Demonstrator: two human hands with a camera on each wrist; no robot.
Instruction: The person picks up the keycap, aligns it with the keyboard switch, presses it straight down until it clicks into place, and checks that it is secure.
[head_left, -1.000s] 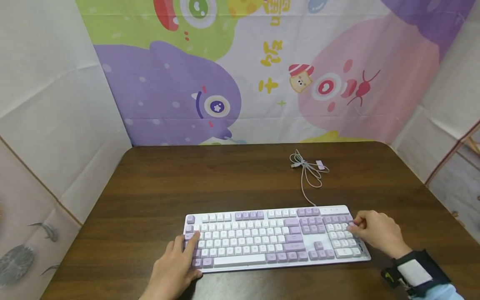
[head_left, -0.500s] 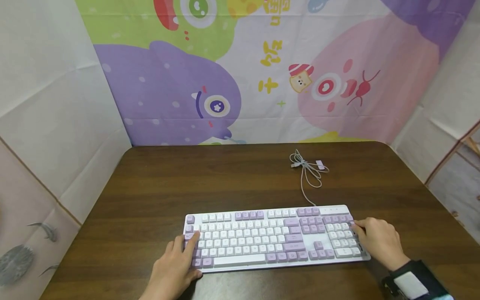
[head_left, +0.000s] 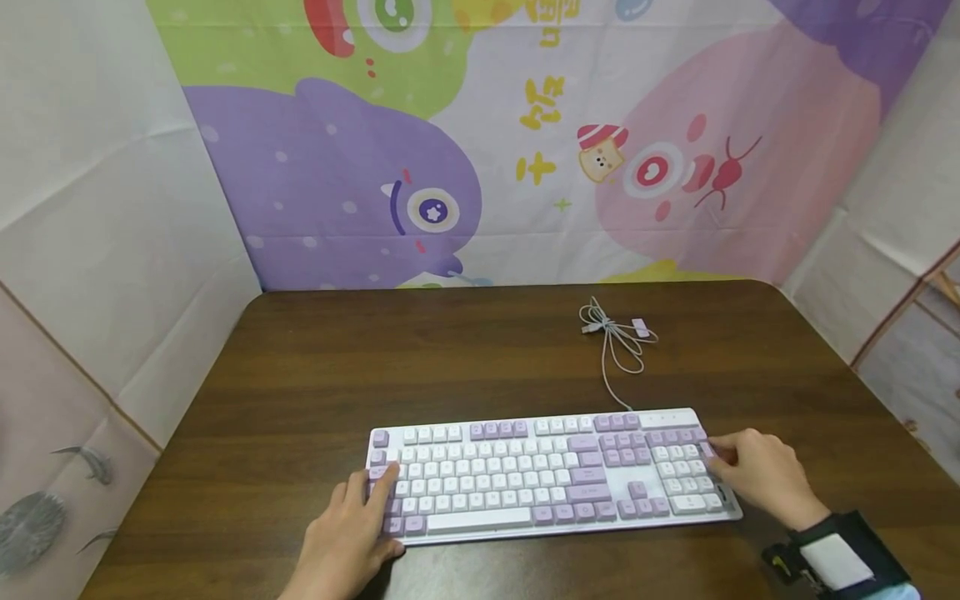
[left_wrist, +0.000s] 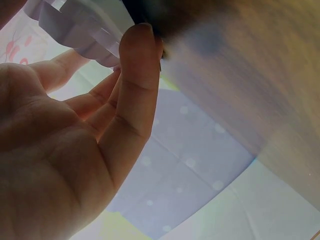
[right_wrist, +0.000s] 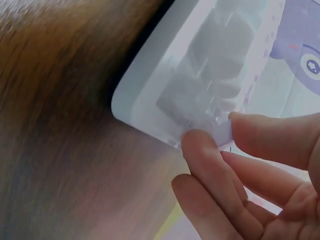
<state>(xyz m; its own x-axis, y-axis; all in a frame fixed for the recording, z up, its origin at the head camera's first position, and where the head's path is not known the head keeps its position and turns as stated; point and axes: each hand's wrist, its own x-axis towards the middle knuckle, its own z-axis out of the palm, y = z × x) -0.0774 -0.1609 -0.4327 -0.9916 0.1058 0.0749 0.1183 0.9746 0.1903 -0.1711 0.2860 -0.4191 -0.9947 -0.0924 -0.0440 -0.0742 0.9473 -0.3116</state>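
Observation:
A white and lilac keyboard [head_left: 495,523] lies on the brown table in the head view. My left hand [head_left: 347,533] grips its left end, thumb at the front edge and fingers over the leftmost keys. In the left wrist view the thumb [left_wrist: 139,65] touches the keyboard's edge. At the number pad's right side, my right hand [head_left: 768,475] pinches a lilac keycap [right_wrist: 223,132] between thumb and finger. The keycap is mostly covered by the fingertips. Below it, a dark gap [head_left: 724,493] shows where no keycap covers the board.
A bundled white USB cable [head_left: 617,333] runs from the keyboard's back edge across the wooden table [head_left: 420,358]. Behind the table hangs a cartoon cloth [head_left: 525,233]. Pale cloth walls stand at left and right. A black strap [head_left: 840,558] circles the right wrist.
My right hand first sat over the number pad's upper right, then shifted outward and down along the keyboard's right edge; now it is slightly higher. My left hand and the keyboard stay put.

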